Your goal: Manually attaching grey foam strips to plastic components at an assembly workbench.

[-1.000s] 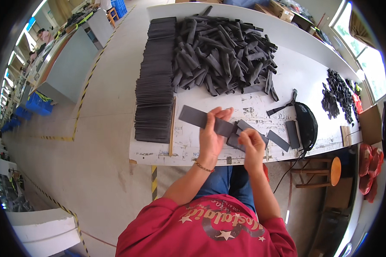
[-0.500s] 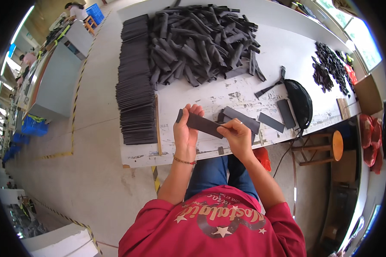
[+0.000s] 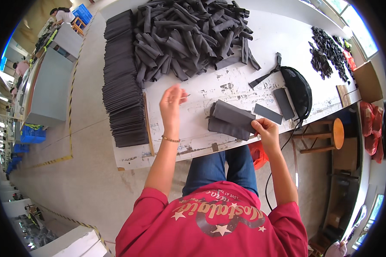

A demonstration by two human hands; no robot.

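Observation:
My right hand (image 3: 266, 132) pinches the right end of a dark grey fabric strip (image 3: 233, 115) between thumb and fingers. The strip lies over a small pile of similar dark pieces (image 3: 225, 127) near the table's front edge. Off to the left, my left hand (image 3: 173, 100) is raised over the white tabletop, fingers loosely apart; a small dark tip shows by its fingertips, too small to name. Left of that hand runs a long, tightly packed row of dark fabric pieces (image 3: 122, 85). A large heap of folded or rolled dark strips (image 3: 193, 36) lies beyond both hands.
Two flat dark rectangles (image 3: 268, 114) (image 3: 284, 103) lie beside a black waist pouch (image 3: 299, 92) with a strap. A wooden strip (image 3: 148, 124) edges the packed row. Small black pieces (image 3: 326, 53) are heaped at the far right. A wooden stool (image 3: 338, 133) stands right of the table.
My left hand has let go of the strip it held and moved left and away. My right hand has moved right and grips a strip over the small pile; whether it is the same strip I cannot tell.

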